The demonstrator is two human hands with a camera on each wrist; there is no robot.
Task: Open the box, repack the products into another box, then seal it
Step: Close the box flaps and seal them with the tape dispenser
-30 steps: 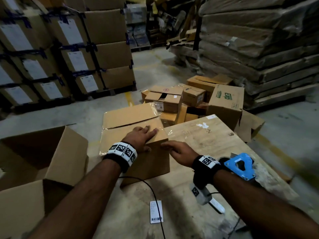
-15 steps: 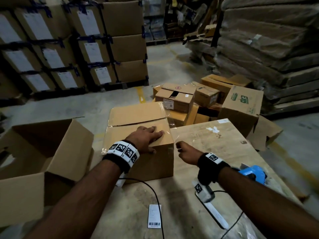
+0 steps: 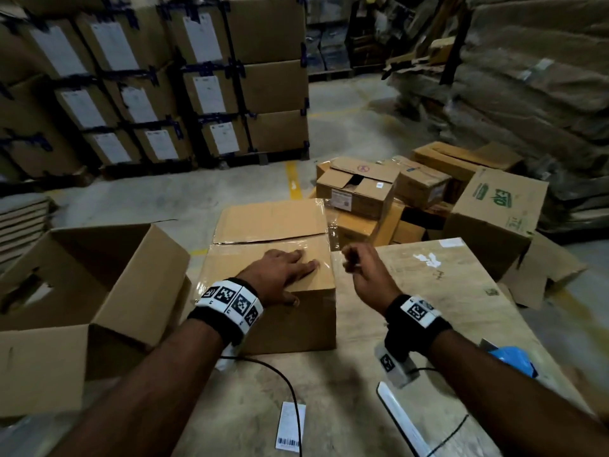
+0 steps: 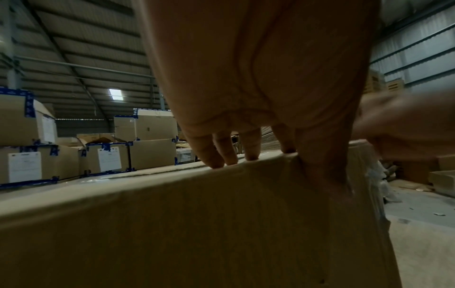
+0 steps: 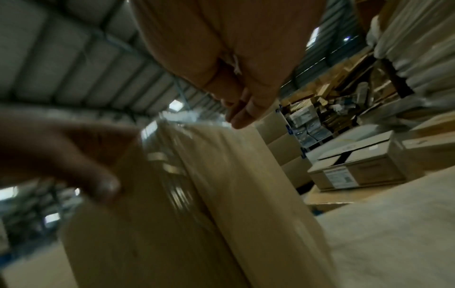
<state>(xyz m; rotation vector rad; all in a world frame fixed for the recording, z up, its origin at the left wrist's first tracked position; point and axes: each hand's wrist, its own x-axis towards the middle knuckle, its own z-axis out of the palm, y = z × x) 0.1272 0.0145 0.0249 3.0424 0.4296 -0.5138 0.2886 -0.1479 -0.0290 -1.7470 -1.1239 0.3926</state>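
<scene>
A closed brown box (image 3: 270, 222), its top seam covered with clear tape, stands on the wooden table (image 3: 428, 291). My left hand (image 3: 280, 272) lies flat on its near flap, fingers straight and thumb over the front edge; the left wrist view shows these fingers (image 4: 229, 152) pressing the box top (image 4: 197, 224). My right hand (image 3: 359, 265) hovers just right of the box's top right corner with its fingers curled in, nothing visible between them. In the right wrist view its fingertips (image 5: 241, 111) are bunched above the taped corner (image 5: 187, 136). An open, empty-looking box (image 3: 108, 275) stands to the left.
A blue tape dispenser (image 3: 514, 357) lies on the table behind my right forearm. A barcode label (image 3: 290, 427), a white strip (image 3: 402, 420) and a black cable (image 3: 283, 377) lie on the near tabletop. Loose boxes (image 3: 362, 189) crowd the floor beyond, stacked cartons (image 3: 204, 90) further back.
My right hand left the box's top right edge, curled into a fist and rose up and to the right. The left hand stayed flat on the box. My head view shifted left.
</scene>
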